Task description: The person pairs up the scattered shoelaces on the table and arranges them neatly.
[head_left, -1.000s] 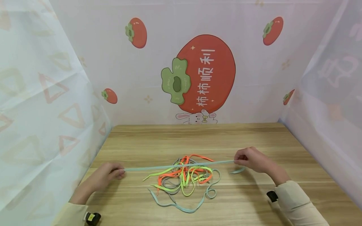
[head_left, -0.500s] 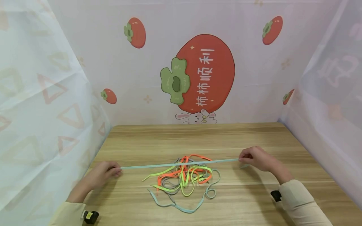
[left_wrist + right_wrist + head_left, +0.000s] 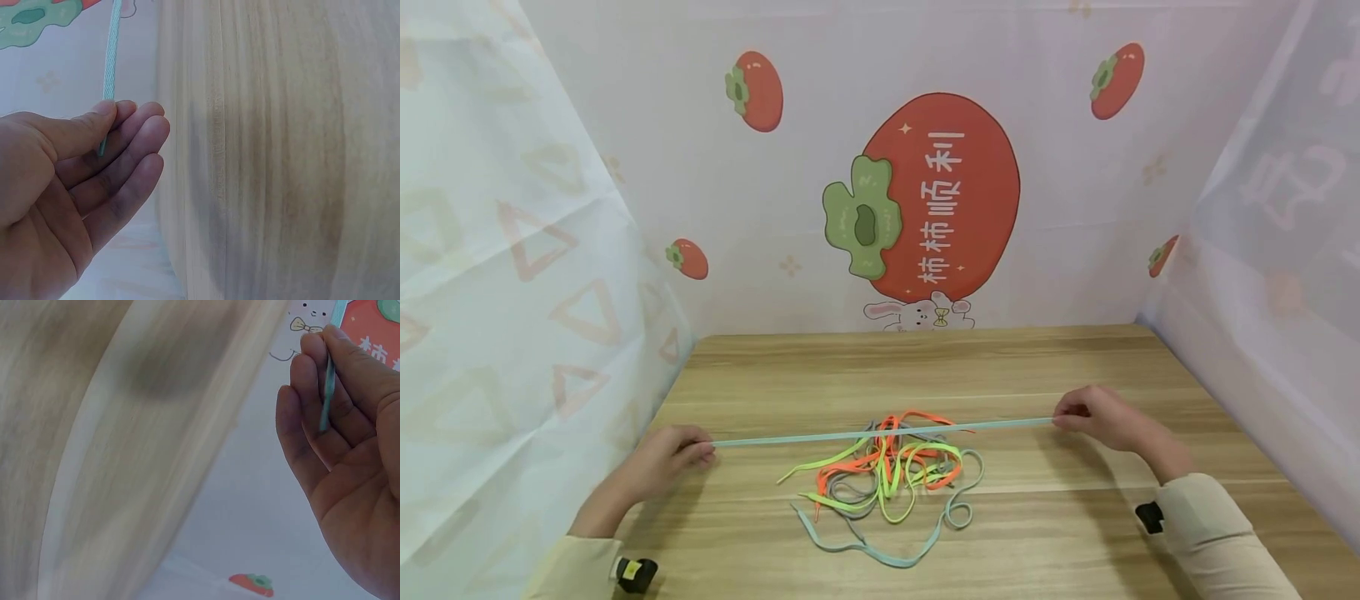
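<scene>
A light-blue shoelace [image 3: 827,437] is stretched almost straight above the table between the two hands. My left hand [image 3: 672,457] pinches one end between thumb and forefinger; in the left wrist view the lace's short tip [image 3: 102,147] pokes out below the thumb. At the other end my right hand [image 3: 1101,419] pinches the lace likewise, its tip [image 3: 324,419] hanging in front of the palm in the right wrist view. Beneath the taut lace lies a tangle of orange [image 3: 824,479], neon-yellow [image 3: 913,500] and grey shoelaces [image 3: 852,527]. Another light-blue shoelace [image 3: 898,562] curves along the near side of the tangle.
The wooden table [image 3: 760,367] is closed in by a printed cloth backdrop [image 3: 1075,208] at the back, with cloth hanging at the left [image 3: 512,292] and right [image 3: 1270,275]. Black wrist devices [image 3: 636,575] sit by both sleeves.
My right hand has moved right and slightly away, and my left hand slightly left. The held lace spans a wider gap, and its loose tail by the right hand no longer shows on the table.
</scene>
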The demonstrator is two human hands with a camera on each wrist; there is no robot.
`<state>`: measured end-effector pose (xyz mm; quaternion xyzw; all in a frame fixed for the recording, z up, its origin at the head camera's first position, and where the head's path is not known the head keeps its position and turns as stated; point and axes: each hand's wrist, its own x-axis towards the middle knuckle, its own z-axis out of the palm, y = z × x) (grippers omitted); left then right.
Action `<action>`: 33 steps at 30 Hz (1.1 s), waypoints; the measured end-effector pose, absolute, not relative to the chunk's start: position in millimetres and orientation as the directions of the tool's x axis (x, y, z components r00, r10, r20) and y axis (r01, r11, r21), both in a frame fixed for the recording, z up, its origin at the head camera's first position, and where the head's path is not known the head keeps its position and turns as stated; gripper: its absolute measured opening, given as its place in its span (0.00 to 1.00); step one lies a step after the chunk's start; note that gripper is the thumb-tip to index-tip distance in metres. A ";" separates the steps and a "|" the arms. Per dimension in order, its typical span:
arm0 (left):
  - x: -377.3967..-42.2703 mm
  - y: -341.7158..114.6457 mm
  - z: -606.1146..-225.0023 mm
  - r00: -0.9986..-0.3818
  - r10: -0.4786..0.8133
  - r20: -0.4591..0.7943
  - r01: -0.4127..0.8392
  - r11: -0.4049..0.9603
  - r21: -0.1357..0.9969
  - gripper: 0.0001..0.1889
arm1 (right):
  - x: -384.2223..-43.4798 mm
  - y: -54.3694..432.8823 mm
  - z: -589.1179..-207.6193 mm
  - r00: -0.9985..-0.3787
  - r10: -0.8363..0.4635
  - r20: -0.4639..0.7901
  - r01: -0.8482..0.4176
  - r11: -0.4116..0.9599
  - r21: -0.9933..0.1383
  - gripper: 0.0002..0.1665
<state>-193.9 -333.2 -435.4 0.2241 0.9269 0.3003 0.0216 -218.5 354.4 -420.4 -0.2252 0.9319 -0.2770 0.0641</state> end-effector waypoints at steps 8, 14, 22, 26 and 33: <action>-193.7 -337.8 -434.2 -0.897 0.430 0.105 0.413 0.729 0.545 0.08 | -215.6 370.1 -421.7 -0.899 -0.437 -0.010 -0.362 0.758 -0.543 0.06; -196.9 -338.1 -432.7 -0.882 0.452 0.132 0.449 0.721 0.528 0.09 | -218.3 378.3 -422.7 -0.902 -0.432 -0.015 -0.352 0.755 -0.554 0.06; -206.4 -337.2 -420.6 -0.863 0.493 0.114 0.475 0.711 0.518 0.09 | -229.3 387.1 -416.1 -0.924 -0.381 -0.029 -0.310 0.793 -0.524 0.07; -215.3 -335.7 -414.8 -0.869 0.485 0.100 0.468 0.738 0.486 0.10 | -236.8 388.6 -408.3 -0.921 -0.388 -0.026 -0.319 0.794 -0.518 0.08; -230.2 -333.4 -407.1 -0.881 0.467 0.080 0.454 0.782 0.427 0.10 | -249.4 384.7 -394.5 -0.926 -0.375 -0.048 -0.307 0.821 -0.482 0.08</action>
